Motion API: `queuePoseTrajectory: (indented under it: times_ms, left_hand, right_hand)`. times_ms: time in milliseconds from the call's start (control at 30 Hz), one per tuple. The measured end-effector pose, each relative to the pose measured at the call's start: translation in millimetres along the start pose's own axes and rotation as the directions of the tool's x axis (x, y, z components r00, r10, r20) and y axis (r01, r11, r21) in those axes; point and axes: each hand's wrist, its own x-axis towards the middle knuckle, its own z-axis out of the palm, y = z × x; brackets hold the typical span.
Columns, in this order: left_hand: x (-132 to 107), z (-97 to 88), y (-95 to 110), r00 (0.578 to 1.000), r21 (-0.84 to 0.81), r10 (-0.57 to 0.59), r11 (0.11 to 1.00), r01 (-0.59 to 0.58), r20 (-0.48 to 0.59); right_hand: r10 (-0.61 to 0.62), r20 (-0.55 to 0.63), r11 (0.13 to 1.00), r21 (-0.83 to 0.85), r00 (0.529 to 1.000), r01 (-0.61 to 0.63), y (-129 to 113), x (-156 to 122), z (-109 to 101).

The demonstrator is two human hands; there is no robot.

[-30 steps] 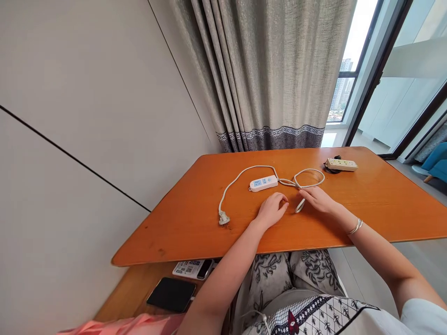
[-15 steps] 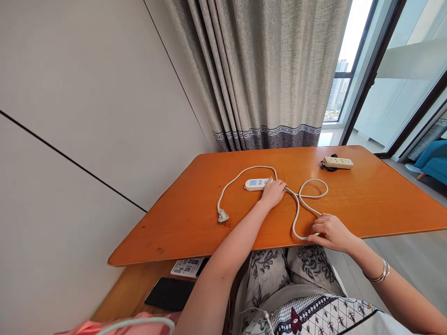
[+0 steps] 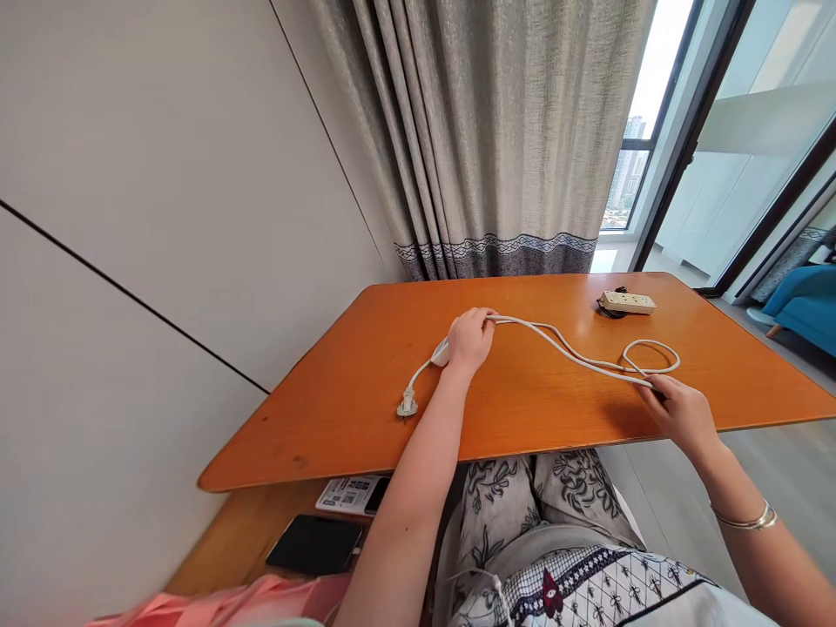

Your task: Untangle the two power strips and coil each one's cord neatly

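My left hand is closed over the white power strip, hiding most of it; only one end shows to the left of my fingers. From that hand the white cord stretches to the right across the tabletop. My right hand pinches the cord near the front edge of the table. Beyond that hand, part of the cord lies in a loose loop. The cord's plug rests on the table, left of my left forearm.
A second, cream power strip with a black cord sits at the back right of the orange wooden table. A black phone lies on a lower wooden surface. Curtains hang behind the table.
My left hand has moved left with the power strip, which is now mostly covered. My right hand has moved right and up, drawing the cord straighter. The loop has shifted right.
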Motion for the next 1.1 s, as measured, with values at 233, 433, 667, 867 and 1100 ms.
queuePoseTrajectory:
  times_ms: [233, 433, 667, 867, 1100]
  left_hand:
    - [-5, -30.2, -9, 0.967, -0.195, -0.081, 0.98, 0.034, -0.24]
    - [-7, -58.8, 2, 0.943, -0.122, -0.026, 0.992, -0.016, -0.331]
    - [-62, -98.2, 34, 0.788, 0.024, 0.142, 0.987, -0.159, -0.599]
    - [-70, -127.6, 8, 0.579, -0.137, -0.113, 0.991, 0.003, -0.808]
    - [-28, -132.4, -24, 0.814, -0.14, -0.172, 0.984, 0.112, -0.555]
  right_hand:
    - [-0.049, -0.046, 0.999, -0.001, 0.998, 0.049, 29, 18, -18]
    - [0.002, -0.185, 0.998, -0.056, 0.983, -0.012, 46, 36, -27]
    - [0.166, -0.339, 0.973, -0.095, 0.926, -0.21, 57, 45, -51]
    - [0.51, -0.307, 0.825, -0.089, 0.804, -0.557, 128, 32, -73]
    - [0.324, -0.438, 0.916, -0.077, 0.839, -0.394, 229, 8, -61]
